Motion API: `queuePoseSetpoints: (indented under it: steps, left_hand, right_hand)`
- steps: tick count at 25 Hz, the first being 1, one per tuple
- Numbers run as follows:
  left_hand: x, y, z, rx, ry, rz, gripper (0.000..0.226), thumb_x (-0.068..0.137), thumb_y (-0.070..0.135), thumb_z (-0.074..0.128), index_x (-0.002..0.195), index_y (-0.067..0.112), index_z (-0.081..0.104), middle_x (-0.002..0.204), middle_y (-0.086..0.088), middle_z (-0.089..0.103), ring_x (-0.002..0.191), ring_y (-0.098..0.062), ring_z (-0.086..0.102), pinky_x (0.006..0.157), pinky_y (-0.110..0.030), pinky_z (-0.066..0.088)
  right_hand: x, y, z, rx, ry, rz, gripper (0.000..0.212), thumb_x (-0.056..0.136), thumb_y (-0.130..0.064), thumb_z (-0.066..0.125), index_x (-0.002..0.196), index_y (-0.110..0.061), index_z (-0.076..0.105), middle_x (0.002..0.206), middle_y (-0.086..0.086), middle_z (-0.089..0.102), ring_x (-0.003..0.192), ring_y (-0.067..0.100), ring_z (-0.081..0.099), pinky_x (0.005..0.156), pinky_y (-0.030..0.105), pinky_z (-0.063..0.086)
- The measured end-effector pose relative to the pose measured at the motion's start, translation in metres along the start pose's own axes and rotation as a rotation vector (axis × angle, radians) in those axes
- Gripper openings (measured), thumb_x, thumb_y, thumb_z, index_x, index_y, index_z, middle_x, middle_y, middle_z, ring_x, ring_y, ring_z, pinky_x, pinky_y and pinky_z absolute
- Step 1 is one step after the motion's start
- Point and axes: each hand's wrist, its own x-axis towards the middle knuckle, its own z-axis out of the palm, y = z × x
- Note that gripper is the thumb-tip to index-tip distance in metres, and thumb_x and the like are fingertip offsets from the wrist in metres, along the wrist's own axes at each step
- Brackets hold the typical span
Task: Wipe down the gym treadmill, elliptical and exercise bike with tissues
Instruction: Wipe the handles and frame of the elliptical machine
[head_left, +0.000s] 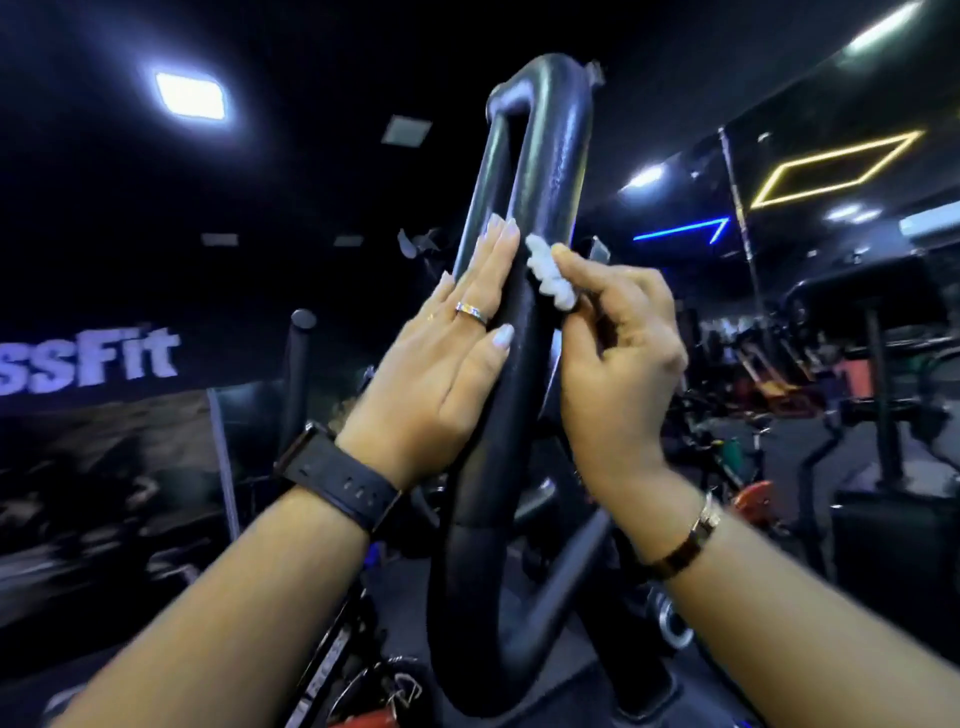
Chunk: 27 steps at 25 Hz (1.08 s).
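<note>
My right hand pinches a crumpled white tissue between thumb and curled fingers and presses it against the right side of the black looped handlebar, about midway up the loop. My left hand lies flat on the bar's left side, fingers straight and together, holding nothing. There is a ring on one finger and a black watch on that wrist. A thin bracelet circles my right wrist. I cannot tell which machine the bar belongs to. Behind, to the left, a lit sign reads "ssFit", and a yellow diamond light glows on the dark ceiling to the right.
</note>
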Motion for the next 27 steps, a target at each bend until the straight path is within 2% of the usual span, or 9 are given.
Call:
queuePoseSetpoints:
  steps: [3, 8, 10, 13, 15, 19, 21, 23, 27]
  left_hand:
    - [-0.003, 0.006, -0.008, 0.175, -0.052, -0.035, 0.061, 0.099, 0.028, 0.026, 0.147, -0.009, 0.029, 0.161, -0.015, 0.017, 0.149, -0.025, 0.021, 0.116, -0.055, 0.022]
    - [-0.014, 0.038, -0.015, 0.394, -0.135, -0.082, 0.062, 0.100, 0.031, 0.029, 0.153, 0.002, 0.013, 0.161, -0.018, 0.011, 0.151, -0.021, 0.013, 0.119, -0.050, 0.021]
    - [-0.023, 0.050, -0.013, 0.439, -0.163, -0.121, 0.062, 0.100, 0.030, 0.031, 0.153, 0.003, 0.013, 0.162, -0.019, 0.009, 0.151, -0.020, 0.011, 0.118, -0.052, 0.022]
    - [-0.030, 0.058, -0.013, 0.458, -0.172, -0.174, 0.062, 0.100, 0.028, 0.033, 0.153, 0.004, 0.014, 0.162, -0.016, 0.006, 0.151, -0.015, 0.011, 0.116, -0.055, 0.026]
    - [-0.028, 0.063, -0.012, 0.481, -0.159, -0.191, 0.061, 0.100, 0.029, 0.033, 0.154, 0.004, 0.014, 0.162, -0.016, 0.006, 0.149, -0.008, 0.013, 0.112, -0.056, 0.031]
    - [-0.042, 0.079, 0.000, 0.601, -0.147, -0.211, 0.061, 0.099, 0.022, 0.041, 0.152, -0.002, 0.021, 0.160, -0.024, 0.009, 0.151, -0.023, 0.011, 0.115, -0.052, 0.029]
    - [-0.061, 0.088, 0.011, 0.716, -0.160, -0.189, 0.064, 0.094, 0.014, 0.051, 0.151, -0.002, 0.025, 0.159, -0.026, 0.012, 0.150, -0.031, 0.004, 0.114, -0.047, 0.032]
    - [-0.080, 0.093, 0.023, 0.826, -0.171, -0.180, 0.072, 0.086, 0.006, 0.058, 0.150, 0.000, 0.027, 0.158, -0.024, 0.014, 0.148, -0.032, -0.004, 0.103, -0.044, 0.042]
    - [-0.091, 0.096, 0.033, 0.872, -0.170, -0.204, 0.079, 0.078, -0.004, 0.055, 0.151, 0.000, 0.024, 0.158, -0.022, 0.013, 0.146, -0.032, -0.014, 0.098, -0.038, 0.043]
  right_hand:
    - [-0.056, -0.016, -0.019, 0.086, -0.059, 0.065, 0.043, 0.073, 0.021, 0.054, 0.105, -0.002, 0.070, 0.098, 0.010, 0.064, 0.098, 0.000, 0.056, 0.092, 0.016, 0.043]
    - [-0.154, -0.026, -0.062, 0.287, -0.308, 0.064, 0.025, 0.096, -0.001, 0.047, 0.114, -0.010, 0.062, 0.107, 0.010, 0.064, 0.104, 0.015, 0.062, 0.092, 0.028, 0.050]
    - [-0.157, -0.023, -0.076, 0.366, -0.357, 0.099, 0.021, 0.095, -0.002, 0.050, 0.112, -0.011, 0.059, 0.108, 0.003, 0.062, 0.103, 0.012, 0.061, 0.091, 0.027, 0.050]
    - [-0.116, -0.020, -0.063, 0.337, -0.213, 0.282, 0.027, 0.085, 0.005, 0.053, 0.106, -0.012, 0.057, 0.098, -0.001, 0.058, 0.094, 0.006, 0.054, 0.089, 0.015, 0.041]
    - [-0.102, -0.028, -0.053, 0.354, -0.231, 0.278, 0.025, 0.085, 0.007, 0.053, 0.102, -0.010, 0.059, 0.096, 0.004, 0.058, 0.092, 0.009, 0.053, 0.088, 0.015, 0.040]
    - [-0.167, -0.035, -0.075, 0.334, -0.442, 0.254, 0.019, 0.088, -0.003, 0.050, 0.102, -0.015, 0.055, 0.098, -0.001, 0.055, 0.087, 0.019, 0.052, 0.082, 0.025, 0.044]
    - [-0.194, -0.017, -0.090, 0.178, -0.504, 0.321, 0.028, 0.081, -0.004, 0.047, 0.104, -0.017, 0.060, 0.100, -0.005, 0.053, 0.086, 0.018, 0.047, 0.080, 0.032, 0.043]
    - [-0.203, -0.001, -0.096, -0.022, -0.529, 0.353, 0.032, 0.080, -0.008, 0.048, 0.105, -0.016, 0.067, 0.100, -0.003, 0.053, 0.087, 0.020, 0.046, 0.079, 0.039, 0.043]
    - [-0.203, -0.031, -0.092, 0.111, -0.555, 0.394, 0.038, 0.089, -0.012, 0.045, 0.121, -0.007, 0.064, 0.118, 0.008, 0.056, 0.110, 0.022, 0.051, 0.099, 0.033, 0.042]
